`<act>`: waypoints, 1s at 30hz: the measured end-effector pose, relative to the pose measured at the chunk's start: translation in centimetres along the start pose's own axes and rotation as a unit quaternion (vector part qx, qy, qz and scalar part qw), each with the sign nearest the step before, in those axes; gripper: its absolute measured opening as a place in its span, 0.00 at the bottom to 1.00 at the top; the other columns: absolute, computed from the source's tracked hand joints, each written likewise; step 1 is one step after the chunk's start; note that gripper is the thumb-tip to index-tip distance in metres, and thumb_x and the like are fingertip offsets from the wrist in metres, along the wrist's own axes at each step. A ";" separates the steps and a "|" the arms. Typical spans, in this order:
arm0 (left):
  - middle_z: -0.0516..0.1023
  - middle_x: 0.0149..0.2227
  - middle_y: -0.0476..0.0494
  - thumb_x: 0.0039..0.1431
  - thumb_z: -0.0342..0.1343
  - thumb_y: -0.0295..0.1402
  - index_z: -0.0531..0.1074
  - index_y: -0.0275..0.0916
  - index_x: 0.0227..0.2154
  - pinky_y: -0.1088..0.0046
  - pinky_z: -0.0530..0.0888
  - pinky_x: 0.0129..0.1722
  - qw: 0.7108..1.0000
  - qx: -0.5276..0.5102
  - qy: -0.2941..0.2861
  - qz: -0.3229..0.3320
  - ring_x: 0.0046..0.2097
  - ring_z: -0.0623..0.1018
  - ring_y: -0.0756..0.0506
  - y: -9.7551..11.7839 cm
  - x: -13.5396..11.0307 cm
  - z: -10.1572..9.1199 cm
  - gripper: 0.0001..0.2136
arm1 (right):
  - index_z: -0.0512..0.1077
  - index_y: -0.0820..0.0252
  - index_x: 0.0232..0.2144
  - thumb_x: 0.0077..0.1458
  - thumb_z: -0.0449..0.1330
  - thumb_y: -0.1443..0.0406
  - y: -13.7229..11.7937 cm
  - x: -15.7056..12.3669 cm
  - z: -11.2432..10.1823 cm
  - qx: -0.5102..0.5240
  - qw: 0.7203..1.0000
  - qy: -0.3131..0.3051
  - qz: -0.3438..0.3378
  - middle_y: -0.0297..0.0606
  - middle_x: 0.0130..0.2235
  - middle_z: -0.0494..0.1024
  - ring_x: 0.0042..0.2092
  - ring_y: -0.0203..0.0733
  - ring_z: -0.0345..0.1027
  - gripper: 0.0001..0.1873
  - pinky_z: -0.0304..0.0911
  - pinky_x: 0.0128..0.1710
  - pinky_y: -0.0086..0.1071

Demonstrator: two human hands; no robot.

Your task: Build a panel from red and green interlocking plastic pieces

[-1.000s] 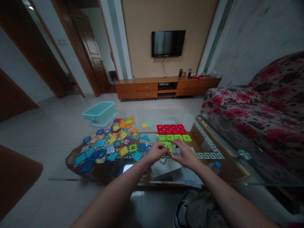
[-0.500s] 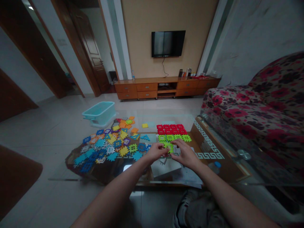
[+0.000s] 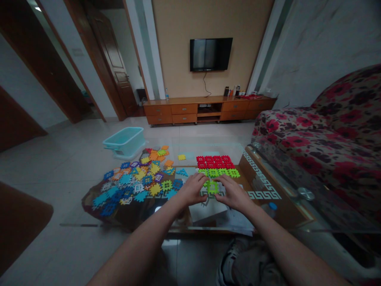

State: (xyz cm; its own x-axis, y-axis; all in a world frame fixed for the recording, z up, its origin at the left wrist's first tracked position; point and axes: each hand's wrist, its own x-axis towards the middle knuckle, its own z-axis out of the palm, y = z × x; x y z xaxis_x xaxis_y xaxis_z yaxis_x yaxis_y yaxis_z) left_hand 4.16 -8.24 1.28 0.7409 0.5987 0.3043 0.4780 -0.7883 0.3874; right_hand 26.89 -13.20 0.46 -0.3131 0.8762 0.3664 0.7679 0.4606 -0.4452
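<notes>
Between my hands is a light-green interlocking plastic tile (image 3: 212, 187) with a square window, part of its left side covered by fingers. My left hand (image 3: 194, 190) is curved around its left edge, thumb below and fingers above. My right hand (image 3: 233, 193) grips the right edge in the same way. Just beyond lies a row of joined green tiles (image 3: 224, 172), its left end partly behind my left fingers. Red tiles (image 3: 217, 162) in two rows adjoin it on the far side.
Mixed loose tiles (image 3: 139, 174) are heaped on the left of the glass table (image 3: 262, 228). A blue triangular piece (image 3: 182, 172) and a yellow tile (image 3: 181, 157) lie nearer the middle. A turquoise bin (image 3: 125, 139) stands beyond the heap, a floral sofa (image 3: 297, 135) at right.
My left hand has shifted slightly left and its fingers have opened from a tight pinch to a wider hold. More of the green tile between my hands now shows.
</notes>
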 end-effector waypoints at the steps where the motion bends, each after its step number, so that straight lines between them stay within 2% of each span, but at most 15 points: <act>1: 0.69 0.53 0.37 0.48 0.64 0.33 0.65 0.39 0.53 0.58 0.66 0.55 1.000 0.010 -0.001 -0.004 0.55 0.68 0.36 0.0 0.0 0.1 0.28 | 0.68 0.56 0.51 0.48 0.65 0.65 0.0 0.0 0.1 0.002 1.000 0.002 -0.003 0.44 0.49 0.72 0.52 0.51 0.68 0.26 0.66 0.52 0.46; 14: 0.71 0.49 0.38 0.48 0.64 0.36 0.68 0.39 0.49 0.61 0.66 0.51 0.999 0.050 0.002 -0.003 0.52 0.69 0.37 0.0 0.1 0.3 0.24 | 0.66 0.57 0.53 0.49 0.64 0.66 -0.8 0.0 0.2 -0.004 1.000 -0.010 -0.005 0.46 0.51 0.71 0.53 0.51 0.67 0.27 0.65 0.54 0.46; 20: 0.72 0.48 0.38 0.47 0.65 0.35 0.68 0.38 0.48 0.61 0.67 0.52 0.999 0.040 0.015 -0.003 0.51 0.69 0.37 -0.1 0.1 0.4 0.24 | 0.64 0.54 0.54 0.51 0.63 0.65 -0.7 0.0 0.3 0.007 1.000 -0.011 -0.003 0.44 0.52 0.70 0.54 0.51 0.66 0.28 0.65 0.53 0.46; 24: 0.72 0.47 0.38 0.45 0.66 0.35 0.69 0.38 0.46 0.61 0.67 0.51 0.999 0.008 0.046 -0.025 0.51 0.70 0.37 -0.3 0.2 0.6 0.24 | 0.62 0.55 0.56 0.48 0.66 0.63 -0.5 0.2 0.5 0.019 0.999 0.028 0.011 0.45 0.53 0.68 0.55 0.52 0.65 0.33 0.65 0.53 0.46; 27: 0.72 0.46 0.39 0.45 0.66 0.37 0.70 0.38 0.45 0.62 0.68 0.51 0.994 -0.021 0.089 -0.052 0.50 0.71 0.38 -0.3 0.2 0.7 0.22 | 0.67 0.57 0.48 0.50 0.65 0.63 -0.6 0.4 0.3 0.019 0.998 0.053 0.031 0.43 0.46 0.71 0.49 0.50 0.68 0.22 0.66 0.48 0.43; 30: 0.72 0.45 0.39 0.46 0.65 0.37 0.70 0.38 0.44 0.61 0.69 0.50 0.989 -0.034 0.119 -0.076 0.49 0.71 0.38 -0.2 0.3 1.0 0.21 | 0.70 0.58 0.40 0.53 0.63 0.63 -0.7 0.5 0.1 0.012 0.998 0.049 0.047 0.40 0.39 0.73 0.42 0.46 0.69 0.12 0.66 0.42 0.39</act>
State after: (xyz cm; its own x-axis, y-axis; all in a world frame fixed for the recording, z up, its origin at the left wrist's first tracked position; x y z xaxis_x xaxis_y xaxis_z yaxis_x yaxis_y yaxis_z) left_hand 4.79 -8.02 0.42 0.5278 0.7318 0.4311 0.5355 -0.6807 0.5000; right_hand 26.13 -13.08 0.88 -0.1835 0.8978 0.4003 0.7778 0.3816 -0.4995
